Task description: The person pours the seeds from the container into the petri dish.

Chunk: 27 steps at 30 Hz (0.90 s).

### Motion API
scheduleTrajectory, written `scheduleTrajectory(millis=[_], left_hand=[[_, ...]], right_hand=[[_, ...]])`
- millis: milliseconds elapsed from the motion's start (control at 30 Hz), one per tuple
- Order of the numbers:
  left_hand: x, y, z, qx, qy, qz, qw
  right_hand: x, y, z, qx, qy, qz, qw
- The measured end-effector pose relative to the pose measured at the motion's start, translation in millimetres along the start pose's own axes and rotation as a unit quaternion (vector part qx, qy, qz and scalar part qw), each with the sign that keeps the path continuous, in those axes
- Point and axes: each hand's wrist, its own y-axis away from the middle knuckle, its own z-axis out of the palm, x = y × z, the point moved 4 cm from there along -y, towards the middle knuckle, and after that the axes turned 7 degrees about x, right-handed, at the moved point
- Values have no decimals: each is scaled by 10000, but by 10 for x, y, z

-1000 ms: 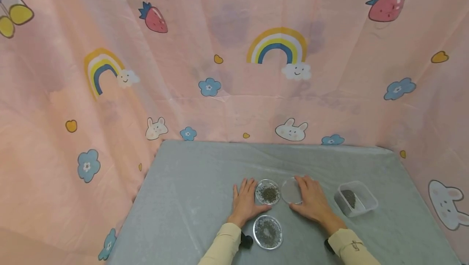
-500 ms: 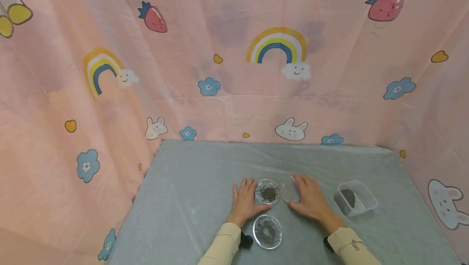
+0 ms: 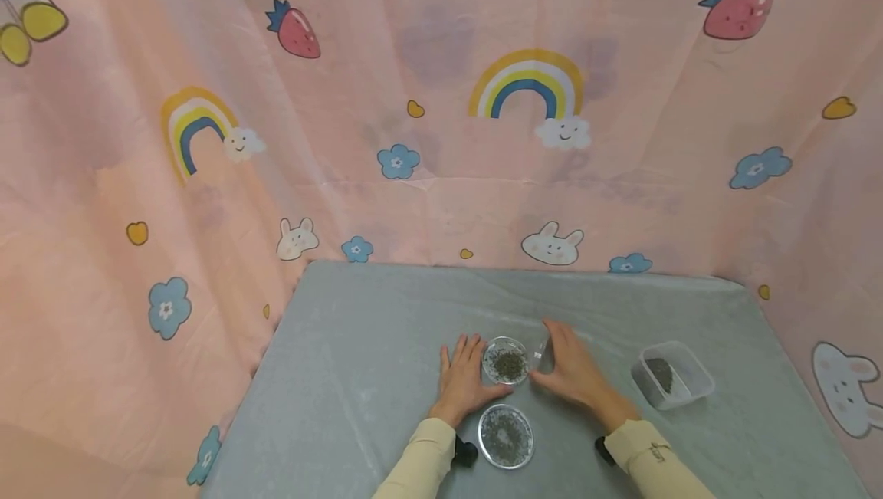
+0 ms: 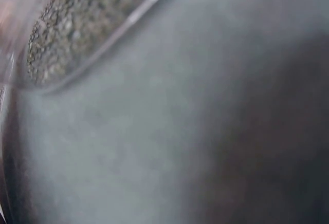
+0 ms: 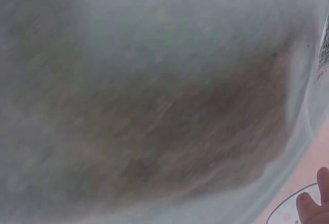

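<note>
My left hand [image 3: 461, 384] rests on the cloth around the left side of a clear round petri dish [image 3: 491, 375], its fingers extended and its thumb along the near rim. Dark green-grey granules are heaped in that dish. Just right of it, my right hand [image 3: 572, 372] holds a transparent petri dish lid [image 3: 539, 352] by its edge between thumb and fingers, tilted up close beside the dish. Nearer the body sits a second round dish [image 3: 507, 438], covered inside with dark granules. Granules [image 4: 87, 23] behind a clear rim fill the left wrist view's upper corner. Fingertips [image 5: 311, 208] show in the right wrist view.
A clear rectangular plastic box [image 3: 690, 388] with dark granules inside stands to the right of my right hand. Grey cloth [image 3: 372, 346] covers the table. A pink printed curtain [image 3: 441, 215] hangs behind its far edge.
My right hand has moved slightly left and away from me, tipping the lid from nearly flat to steeply tilted beside the dish. The left hand and both dishes have stayed in place.
</note>
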Motion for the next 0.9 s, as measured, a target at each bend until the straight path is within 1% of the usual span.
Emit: scheduleTrajectory(millis=[200,367,433,567,633,900], left_hand=[[5,2,-3,-71,-22,-23,10000],[3,-2,5,-106,-28,-41,9999],[2,-4,4,-130,-24,-53,9999],[7,-10,-14,-177,-8,-76,9998],[8,-12,-13,-198,-17,-91,9998],[-7,-10,26,-204,-69,-131,9997]], right_hand=[[-69,-43,67,-251,-244,239,9991],[-87,-56,132,-356,-226,451,9981],[-92,-59,159,-325,-181,415,9984],[-116,-72,214,-219,-36,191,9996],[-135,-79,241,-234,48,144,9996],[-233,-117,329,-613,405,106,9972]])
